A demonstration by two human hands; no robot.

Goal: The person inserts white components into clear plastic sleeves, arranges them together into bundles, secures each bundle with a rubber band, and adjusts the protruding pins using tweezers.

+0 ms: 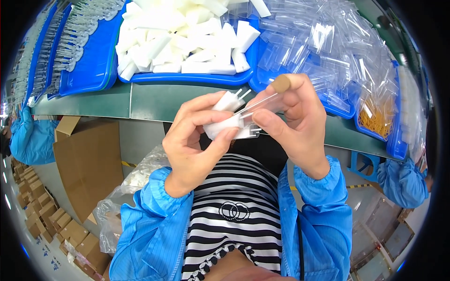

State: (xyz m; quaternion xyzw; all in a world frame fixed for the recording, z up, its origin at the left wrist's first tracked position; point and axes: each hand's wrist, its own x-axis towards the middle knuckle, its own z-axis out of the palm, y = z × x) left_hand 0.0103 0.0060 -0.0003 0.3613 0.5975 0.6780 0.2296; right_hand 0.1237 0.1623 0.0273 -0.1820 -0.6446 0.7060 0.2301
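Above the striped shirt, my left hand (192, 136) is closed around a few small white plastic pieces (224, 125). Thin white prongs stick out of the upper and lower ones, toward the right. Pinched in my right hand (300, 122) is a clear plastic sleeve (269, 104), its left end against the middle white piece. Whether the sleeve goes around that piece or only touches it, I cannot tell. A brown finger cot (281, 84) covers one fingertip of my right hand. Beyond my hands, a blue tray (187, 79) is heaped with white blocks (208, 68).
Clear sleeves (323, 42) pile up at the far right, near yellow rubber bands (376, 119). Another blue tray (91, 75) holds slim pale parts at far left. The green table edge (154, 100) runs across. Cardboard (89, 161) stands left; other people's blue sleeves (32, 140) show at both sides.
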